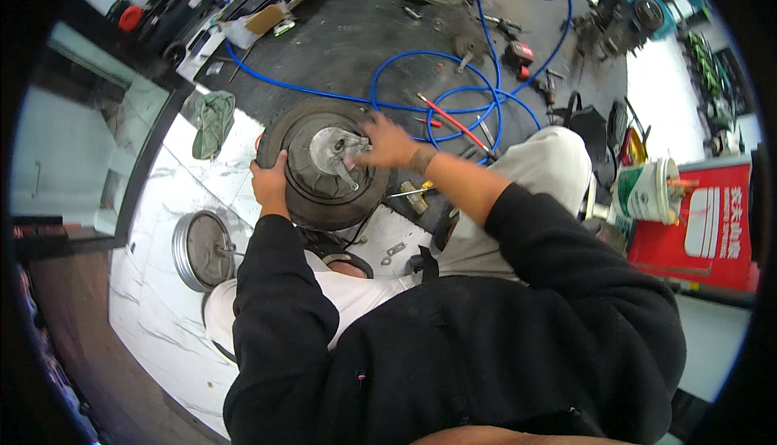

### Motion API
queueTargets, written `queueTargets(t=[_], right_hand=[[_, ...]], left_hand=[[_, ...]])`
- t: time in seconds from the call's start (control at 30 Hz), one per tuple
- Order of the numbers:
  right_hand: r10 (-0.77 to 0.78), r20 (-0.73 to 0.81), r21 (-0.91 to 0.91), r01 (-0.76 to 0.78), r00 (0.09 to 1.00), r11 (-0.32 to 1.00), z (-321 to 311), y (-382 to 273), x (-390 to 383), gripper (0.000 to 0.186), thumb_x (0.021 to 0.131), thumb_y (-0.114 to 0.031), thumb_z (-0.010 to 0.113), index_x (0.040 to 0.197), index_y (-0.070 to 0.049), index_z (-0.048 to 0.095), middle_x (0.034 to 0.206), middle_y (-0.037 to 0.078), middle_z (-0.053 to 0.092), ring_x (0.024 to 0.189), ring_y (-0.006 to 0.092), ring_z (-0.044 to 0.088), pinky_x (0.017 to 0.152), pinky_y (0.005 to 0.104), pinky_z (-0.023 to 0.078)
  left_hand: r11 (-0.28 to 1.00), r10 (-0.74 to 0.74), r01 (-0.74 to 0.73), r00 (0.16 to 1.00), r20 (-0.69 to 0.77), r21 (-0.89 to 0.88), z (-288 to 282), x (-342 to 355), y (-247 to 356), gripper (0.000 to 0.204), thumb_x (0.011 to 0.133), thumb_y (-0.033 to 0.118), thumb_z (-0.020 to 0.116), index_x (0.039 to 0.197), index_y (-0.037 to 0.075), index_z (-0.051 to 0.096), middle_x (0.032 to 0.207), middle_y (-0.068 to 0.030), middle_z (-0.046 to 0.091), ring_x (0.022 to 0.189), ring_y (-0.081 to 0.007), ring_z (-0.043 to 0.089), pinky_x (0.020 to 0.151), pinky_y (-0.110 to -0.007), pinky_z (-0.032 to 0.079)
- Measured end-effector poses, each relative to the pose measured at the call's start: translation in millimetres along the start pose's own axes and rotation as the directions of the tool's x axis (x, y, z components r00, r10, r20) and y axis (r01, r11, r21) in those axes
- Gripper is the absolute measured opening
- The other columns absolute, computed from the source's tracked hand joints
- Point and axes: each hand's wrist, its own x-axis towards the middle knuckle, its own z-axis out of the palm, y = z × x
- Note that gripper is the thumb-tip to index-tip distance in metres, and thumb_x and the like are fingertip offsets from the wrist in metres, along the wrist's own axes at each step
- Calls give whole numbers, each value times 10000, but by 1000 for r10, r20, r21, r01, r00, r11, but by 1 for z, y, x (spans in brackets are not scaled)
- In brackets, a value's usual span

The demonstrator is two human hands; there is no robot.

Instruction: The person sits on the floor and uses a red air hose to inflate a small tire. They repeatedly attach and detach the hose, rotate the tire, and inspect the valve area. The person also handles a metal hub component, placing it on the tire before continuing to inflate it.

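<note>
A wheel with a black tyre (279, 133) lies flat in front of me, its dark hub facing up. In the hub's middle sits a silver metal plate (328, 147) with a lever arm sticking out. My left hand (270, 182) grips the tyre's left side, thumb on top. Over the right part of the hub is my right hand (390, 144), beside the silver plate's lever; motion smears its fingers, so their hold is unclear. Left of my knee a round metal drum part (202, 251) with a bright rim rests on the tiles.
Blue hose (316, 90) loops across the dark mat, with red-handled pliers (453, 121) among the coils. Metal links (393, 252) lie near the wheel. A green cloth (214, 123) is at the left. At the right stand a white bucket (643, 192) and a red box (696, 242).
</note>
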Motion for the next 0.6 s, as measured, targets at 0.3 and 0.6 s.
queueTargets(t=[0.3,0.6], right_hand=[[-58,-106,51,64,993,997,-185,57,-33,692,948,-544,710,1353,16,664,1147,259,761,1142,435,712,995,515,561],[-39,48,-132,45,998,990,-219,75,-46,598,963,-514,715,1204,31,757,1133,218,778,1101,405,736,952,517,589]], left_hand=[[807,51,406,676,735,-429,-30,45,-17,1012,941,553,779,1634,-47,351,1636,-246,456,1472,-435,477,1226,-559,376],[821,-91,404,790,607,-403,-36,14,3,927,894,440,866,1528,-117,483,1558,-242,549,1399,-406,554,1198,-500,417]])
